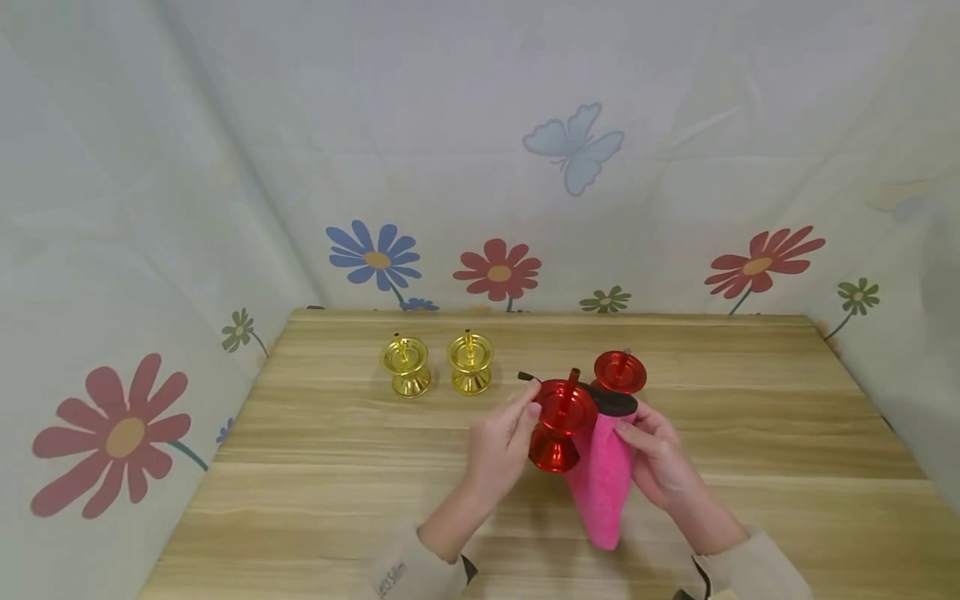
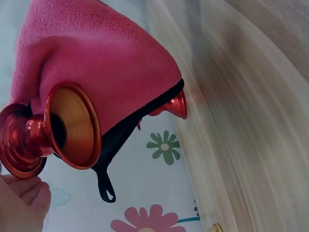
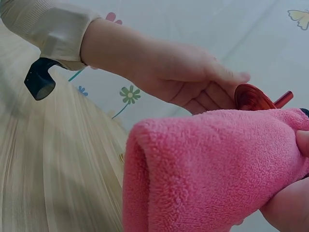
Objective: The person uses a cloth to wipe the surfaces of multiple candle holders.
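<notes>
Fingers [image 1: 522, 403] of the left hand [image 1: 497, 446] are pinching the rim of a red candle holder [image 1: 553, 454], and that shiny piece is standing out nicely above the wooden table [image 1: 337, 475]! Over on the other side, the right hand [image 1: 663, 462] is gripping a pink cloth [image 1: 611, 475], its thumb lying on the near face, just under the black trim [image 1: 617, 405]. So both hands are grasping something here, neither one loose.

The held holder is tilting a little, its dish facing up toward the head camera and its short tube pointing upward, while the flared base is showing below. It's sitting right beside the cloth, overlapping it from the head view; whether the two are touching, I cannot tell. The cloth is hanging down to a narrow end between the forearms, and in the left wrist view a black loop [image 2: 105, 186] is dangling from its edge.

Behind the hands, a second red candle holder [image 1: 621, 372] is standing on the table, partly hidden by the cloth. Off to the left, two gold candle holders [image 1: 471, 364] are standing side by side, apart from each other. Pale sleeves [image 1: 408, 571] are covering both forearms, the left one bearing lettering, and a flowered sheet [image 1: 450, 158] is forming the backdrop.
</notes>
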`<state>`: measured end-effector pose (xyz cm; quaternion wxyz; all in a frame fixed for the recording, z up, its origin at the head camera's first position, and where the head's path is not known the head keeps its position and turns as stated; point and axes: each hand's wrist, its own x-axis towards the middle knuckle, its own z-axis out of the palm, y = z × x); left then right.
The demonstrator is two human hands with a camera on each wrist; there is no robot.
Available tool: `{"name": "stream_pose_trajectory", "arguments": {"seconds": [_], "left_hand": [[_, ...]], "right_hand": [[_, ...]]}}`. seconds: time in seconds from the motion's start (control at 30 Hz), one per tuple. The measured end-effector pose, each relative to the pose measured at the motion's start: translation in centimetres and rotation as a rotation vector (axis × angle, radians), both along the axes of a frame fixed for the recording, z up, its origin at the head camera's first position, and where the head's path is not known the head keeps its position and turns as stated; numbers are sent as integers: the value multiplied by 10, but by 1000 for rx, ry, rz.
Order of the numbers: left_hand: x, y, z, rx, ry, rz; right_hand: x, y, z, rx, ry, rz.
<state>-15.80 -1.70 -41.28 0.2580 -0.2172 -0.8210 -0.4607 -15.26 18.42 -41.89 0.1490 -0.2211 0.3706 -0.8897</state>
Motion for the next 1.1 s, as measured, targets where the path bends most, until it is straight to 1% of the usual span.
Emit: {"name": "stream_pose_trajectory", "arguments": {"seconds": [0.03,0.13,0.2,0.27,0.33,0.4,0.43,0.47,0.5,0.53,0.57,0.6,0.63,0.67,0.73,0.77,0.83,0.9,0.97,1.03,1.1], "left_hand": [[1,1,0,-9,-9,-18],[3,1,-2,-13,-92,-69],[2,-1,-2,7,-153,-114],[0,-4,-3,32,-215,-176],[-2,-8,-2,52,-278,-272],[-6,-14,-2,84,-350,-407],[-6,-17,1,93,-392,-471],[-6,-20,5,99,-423,-518],[-7,-22,9,101,-456,-546],[-9,-24,8,104,-486,-555],[-11,-24,8,111,-497,-540],[-11,-24,8,113,-495,-492],[-11,-23,7,116,-484,-427],[-12,-21,3,125,-454,-356],[-11,-16,-5,134,-370,-225],[-8,-13,-5,136,-324,-171],[-3,-8,-6,121,-246,-108],[1,-5,-7,102,-208,-84],[3,-3,-6,102,-220,-83],[4,-2,-5,100,-247,-91],[2,-5,-4,102,-293,-134]], "right_hand": [[0,0,0,2,1,-6],[0,-1,-1,2,10,-16],[0,0,0,4,15,-11],[0,1,0,3,17,4],[0,2,0,-2,17,38],[0,5,1,-12,16,89],[-1,6,1,-16,16,118],[-1,6,1,-18,15,141],[-1,7,1,-19,16,155],[-1,7,1,-18,16,162],[-1,7,1,-13,17,155],[-1,7,0,-7,17,141],[-1,6,0,0,20,117],[-1,5,0,9,19,88],[-1,4,0,34,18,29],[-1,3,0,50,17,1],[-1,2,1,82,17,-44],[0,0,2,108,22,-76],[1,-1,3,126,31,-95],[1,-2,3,125,45,-103],[0,-2,4,110,57,-97]]}}
